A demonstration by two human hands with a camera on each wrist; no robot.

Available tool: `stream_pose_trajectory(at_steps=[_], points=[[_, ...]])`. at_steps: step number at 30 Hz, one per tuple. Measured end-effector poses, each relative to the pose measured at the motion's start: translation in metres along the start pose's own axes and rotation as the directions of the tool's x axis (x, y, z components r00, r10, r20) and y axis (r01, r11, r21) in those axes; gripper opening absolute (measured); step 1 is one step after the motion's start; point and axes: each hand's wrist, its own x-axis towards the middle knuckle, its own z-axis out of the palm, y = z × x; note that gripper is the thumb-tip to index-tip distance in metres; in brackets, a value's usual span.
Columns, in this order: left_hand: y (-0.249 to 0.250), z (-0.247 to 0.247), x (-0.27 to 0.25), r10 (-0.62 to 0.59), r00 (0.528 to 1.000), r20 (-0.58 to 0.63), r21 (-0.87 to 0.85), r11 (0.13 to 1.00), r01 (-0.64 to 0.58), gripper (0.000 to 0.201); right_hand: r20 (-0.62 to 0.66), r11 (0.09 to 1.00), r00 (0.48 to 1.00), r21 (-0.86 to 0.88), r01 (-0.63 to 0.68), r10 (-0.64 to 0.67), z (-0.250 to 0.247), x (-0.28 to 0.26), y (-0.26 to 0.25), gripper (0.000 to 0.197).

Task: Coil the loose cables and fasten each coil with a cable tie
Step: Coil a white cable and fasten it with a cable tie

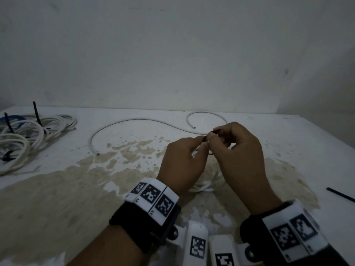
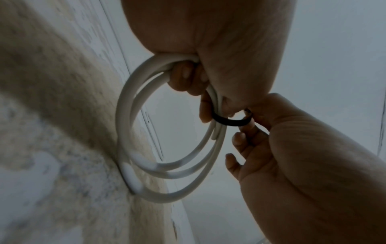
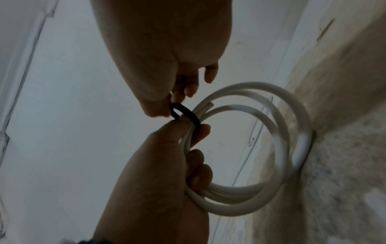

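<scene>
In the head view, the left hand (image 1: 180, 160) and right hand (image 1: 240, 156) hide most of the white coil (image 1: 203, 186). The cable tie (image 1: 208, 134) shows only as a dark sliver; its locking head cannot be resolved. The frame edge crops the tied cable bundles (image 1: 28, 135) and the spare tie (image 1: 341, 194).

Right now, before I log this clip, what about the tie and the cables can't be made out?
- Head view: the white coil is mostly hidden behind the left hand and right hand.
- Wrist views: whether the black cable tie is locked; fingertips cover its head.
- Head view: the spare tie is cut off by the right edge.
- Head view: the tied cables are too dim to count.
</scene>
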Motion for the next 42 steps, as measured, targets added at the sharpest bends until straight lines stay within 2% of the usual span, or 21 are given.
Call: stream_pose_trajectory(at_steps=[2, 4, 9, 11, 15, 19, 23, 25, 27, 29, 31, 34, 36, 38, 42], points=[[0.001, 0.001, -0.001, 0.083, 0.996, -0.019, 0.065, 0.995, -0.082, 0.025, 0.057, 1.0, 0.998, -0.017, -0.02, 0.021, -0.002, 0.002, 0.002, 0.01], [0.005, 0.001, 0.0, 0.116, 0.993, -0.008, 0.082, 0.99, -0.115, 0.023, 0.056, 0.999, 0.998, -0.038, -0.027, 0.029, -0.004, 0.003, 0.004, 0.012], [0.006, 0.002, 0.0, -0.013, 0.998, 0.054, -0.023, 1.0, 0.014, 0.031, -0.042, 0.999, 0.999, -0.031, -0.018, 0.017, -0.003, -0.001, 0.002, 0.01], [0.005, 0.001, -0.001, -0.004, 0.997, 0.072, -0.052, 0.999, 0.008, 0.028, -0.046, 0.999, 0.999, -0.043, -0.017, 0.015, -0.002, -0.002, 0.002, 0.012], [0.006, -0.001, -0.003, 0.104, 0.993, 0.055, -0.01, 0.995, -0.104, 0.031, 0.034, 0.997, 0.998, -0.058, -0.052, 0.054, -0.009, 0.007, 0.004, 0.014], [0.002, -0.001, -0.001, 0.08, 0.995, 0.065, 0.013, 0.997, -0.081, 0.03, 0.111, 0.991, 0.991, -0.116, -0.062, 0.075, -0.014, 0.009, 0.006, 0.012], [0.006, -0.001, -0.002, 0.144, 0.985, 0.091, 0.063, 0.987, -0.15, 0.022, 0.163, 0.983, 0.984, -0.181, -0.04, 0.07, -0.014, 0.008, 0.01, 0.015], [0.006, -0.001, -0.001, 0.072, 0.99, 0.121, 0.012, 0.997, -0.074, 0.023, 0.159, 0.987, 0.986, -0.161, -0.031, 0.057, -0.014, 0.008, 0.009, 0.02], [0.007, -0.004, 0.002, -0.107, 0.983, 0.149, -0.102, 0.987, 0.123, 0.02, 0.126, 0.995, 0.991, -0.099, -0.032, 0.044, -0.013, 0.007, 0.008, 0.02], [0.011, -0.006, 0.004, -0.269, 0.942, 0.202, -0.256, 0.913, 0.316, 0.02, 0.088, 0.999, 0.995, -0.034, -0.036, 0.039, -0.012, 0.007, 0.007, 0.016], [0.017, -0.008, 0.005, -0.322, 0.91, 0.261, -0.33, 0.856, 0.398, 0.021, 0.067, 0.999, 0.997, -0.009, -0.035, 0.035, -0.011, 0.007, 0.008, 0.012], [0.024, -0.01, 0.003, -0.317, 0.891, 0.326, -0.356, 0.832, 0.426, 0.021, 0.075, 1.0, 0.997, -0.018, -0.015, 0.016, -0.012, 0.007, 0.01, 0.01], [0.024, -0.009, 0.002, -0.279, 0.902, 0.329, -0.284, 0.882, 0.376, 0.015, 0.089, 0.999, 0.996, -0.044, 0.009, -0.005, -0.013, 0.008, 0.012, 0.011], [0.022, -0.009, 0.001, -0.244, 0.925, 0.292, -0.231, 0.92, 0.316, 0.011, 0.102, 0.995, 0.994, -0.089, 0.043, -0.034, -0.014, 0.009, 0.014, 0.012], [0.021, -0.009, 0.002, -0.235, 0.949, 0.21, -0.24, 0.928, 0.283, 0.008, 0.117, 0.98, 0.984, -0.129, 0.152, -0.137, -0.012, 0.008, 0.017, 0.013]])
